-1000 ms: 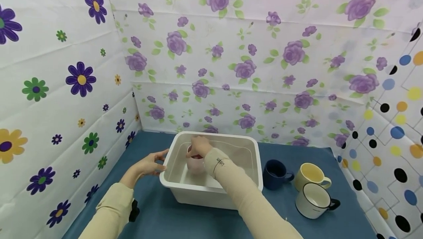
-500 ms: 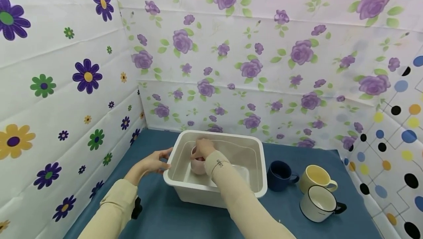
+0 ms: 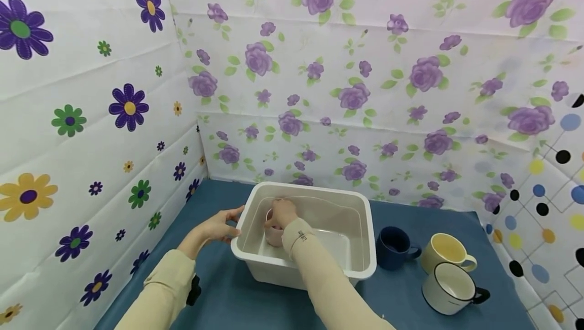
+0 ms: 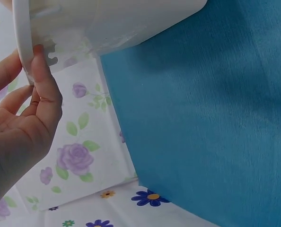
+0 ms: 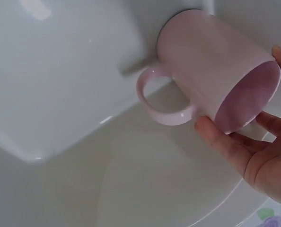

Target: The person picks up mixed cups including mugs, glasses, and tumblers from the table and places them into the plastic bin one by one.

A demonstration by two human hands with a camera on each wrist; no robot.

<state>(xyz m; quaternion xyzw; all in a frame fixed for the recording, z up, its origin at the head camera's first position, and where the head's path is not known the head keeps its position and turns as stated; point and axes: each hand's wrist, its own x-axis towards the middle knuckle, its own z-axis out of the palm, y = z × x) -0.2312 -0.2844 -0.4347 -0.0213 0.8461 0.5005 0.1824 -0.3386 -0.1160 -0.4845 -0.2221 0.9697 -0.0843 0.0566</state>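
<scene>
A pink mug [image 5: 202,61] with a looped handle is inside the white plastic tub [image 3: 319,262], near its left end. My right hand [image 3: 284,212] reaches down into the tub and grips the mug by its rim. In the right wrist view, the fingers of my right hand [image 5: 268,156] are spread round the mug's mouth, and its base is close over the tub's floor. My left hand [image 3: 216,226] holds the tub's left rim. Seen from the left wrist, the thumb and fingers of my left hand [image 4: 29,106] lie on either side of that rim.
Right of the tub stand a dark blue mug [image 3: 393,249], a yellow mug [image 3: 446,251] and a white mug [image 3: 449,289] with a black handle. All are on a blue tabletop [image 3: 228,289]. Flower-patterned cloth walls [image 3: 292,66] enclose the back and sides.
My right hand has lowered the pink mug slightly, deeper into the tub. The head view has turned a little left. My left hand keeps its hold on the rim.
</scene>
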